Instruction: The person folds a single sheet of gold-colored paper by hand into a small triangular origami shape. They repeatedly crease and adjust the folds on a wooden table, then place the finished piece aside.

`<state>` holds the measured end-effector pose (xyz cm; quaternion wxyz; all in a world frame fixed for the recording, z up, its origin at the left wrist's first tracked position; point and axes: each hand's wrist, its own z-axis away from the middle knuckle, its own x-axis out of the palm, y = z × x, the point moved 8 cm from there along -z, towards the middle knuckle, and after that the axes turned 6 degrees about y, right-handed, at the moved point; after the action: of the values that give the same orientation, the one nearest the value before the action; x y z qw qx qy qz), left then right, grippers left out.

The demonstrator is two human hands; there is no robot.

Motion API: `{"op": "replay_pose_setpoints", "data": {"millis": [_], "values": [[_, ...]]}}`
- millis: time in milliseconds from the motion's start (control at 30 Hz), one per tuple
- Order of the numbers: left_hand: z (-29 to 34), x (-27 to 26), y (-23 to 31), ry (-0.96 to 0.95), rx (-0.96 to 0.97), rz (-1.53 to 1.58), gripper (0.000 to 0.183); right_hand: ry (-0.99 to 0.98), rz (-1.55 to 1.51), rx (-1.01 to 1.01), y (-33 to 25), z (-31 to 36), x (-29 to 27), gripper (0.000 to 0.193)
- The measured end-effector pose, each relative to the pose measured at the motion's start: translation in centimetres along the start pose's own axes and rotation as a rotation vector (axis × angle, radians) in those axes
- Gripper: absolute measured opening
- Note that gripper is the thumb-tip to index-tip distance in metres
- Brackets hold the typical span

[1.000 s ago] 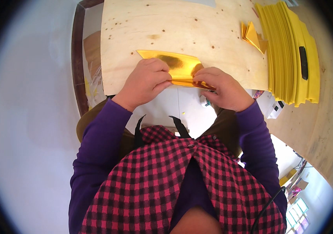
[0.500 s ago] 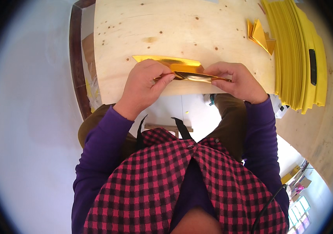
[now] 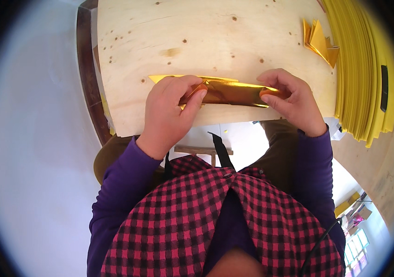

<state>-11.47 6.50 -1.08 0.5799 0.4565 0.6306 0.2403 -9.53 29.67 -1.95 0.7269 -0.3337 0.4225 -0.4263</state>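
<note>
Near the front edge of a wooden board, a shiny gold foil paper is curled into a long, narrow shape between my hands. My left hand pinches its left end, thumb and fingers pressed together. At its right end my right hand grips the paper between thumb and fingers. Just behind it, a flatter yellow-gold strip with a pointed left tip shows past my left hand; whether it belongs to the same sheet I cannot tell.
A folded gold paper piece with several points lies at the far right of the board. Beside it stands a thick stack of yellow sheets with a black object on it. A dark wooden edge runs along the left.
The gold paper has been turned so that its broad shiny side now faces up, and it looks wider between my hands. The whole view has shifted slightly.
</note>
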Motion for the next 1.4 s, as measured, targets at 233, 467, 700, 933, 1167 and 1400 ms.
{"op": "replay_pose_setpoints", "data": {"millis": [233, 467, 700, 933, 1167, 1400], "values": [[-0.1, 0.4, 0.4, -0.034, 0.068, -0.102, 0.019, 0.032, 0.224, -0.172, -1.6, 0.6, 0.4, 0.033], [-0.3, 0.7, -0.1, -0.004, 0.002, -0.080, 0.018, 0.075, 0.411, -0.311, -2.5, 0.8, 0.5, 0.034], [-0.1, 1.0, -0.1, -0.010, 0.053, -0.155, 0.020, 0.077, 0.543, -0.394, -2.9, 1.1, 0.7, 0.043], [0.0, 1.1, 0.2, -0.013, 0.096, -0.194, 0.022, 0.070, 0.570, -0.401, -2.9, 1.1, 0.9, 0.043], [-0.1, 1.1, 0.4, -0.002, 0.117, -0.216, 0.021, 0.076, 0.575, -0.386, -2.8, 1.1, 1.0, 0.044], [0.0, 1.2, 0.4, 0.002, 0.136, -0.224, 0.022, 0.086, 0.572, -0.385, -2.8, 1.0, 1.0, 0.044]]}}
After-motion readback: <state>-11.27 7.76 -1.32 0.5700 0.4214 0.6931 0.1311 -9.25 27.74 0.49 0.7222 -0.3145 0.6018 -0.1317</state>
